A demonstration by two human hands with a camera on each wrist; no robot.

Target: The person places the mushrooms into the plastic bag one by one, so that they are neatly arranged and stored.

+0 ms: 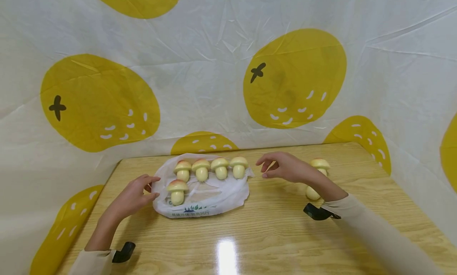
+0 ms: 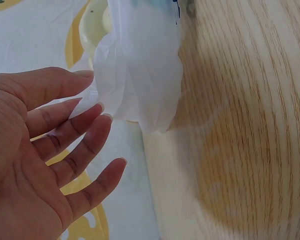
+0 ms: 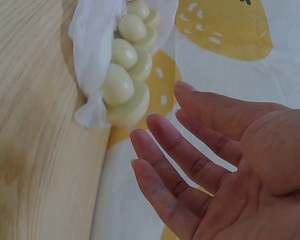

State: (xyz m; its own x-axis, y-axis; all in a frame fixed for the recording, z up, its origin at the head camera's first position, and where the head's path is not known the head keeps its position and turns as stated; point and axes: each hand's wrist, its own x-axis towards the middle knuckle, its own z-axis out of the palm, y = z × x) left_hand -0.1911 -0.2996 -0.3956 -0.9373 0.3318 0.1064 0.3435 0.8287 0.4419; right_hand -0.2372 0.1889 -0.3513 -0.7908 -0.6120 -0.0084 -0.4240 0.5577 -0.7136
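Several toy mushrooms (image 1: pixel 201 168) with pale stems and yellow-red caps stand in a row on a white plastic bag (image 1: pixel 217 199) with printed lettering. Another toy mushroom (image 1: pixel 177 191) sits in front of the row's left end. My left hand (image 1: pixel 133 195) is at the bag's left edge, fingers loosely bent; in the left wrist view its fingertips (image 2: pixel 102 107) overlap the thin film. Past the bag's right end, my right hand (image 1: pixel 285 166) hovers with relaxed fingers and holds nothing. Behind my right forearm, toy mushrooms (image 1: pixel 320 164) on the table are partly hidden.
The wooden table (image 1: pixel 271 235) carries everything, with a bright reflection near its front. A white cloth (image 1: pixel 207 92) printed with large yellow fruit hangs along the back and both sides. Black wrist mounts (image 1: pixel 123 252) sit at both sleeves.
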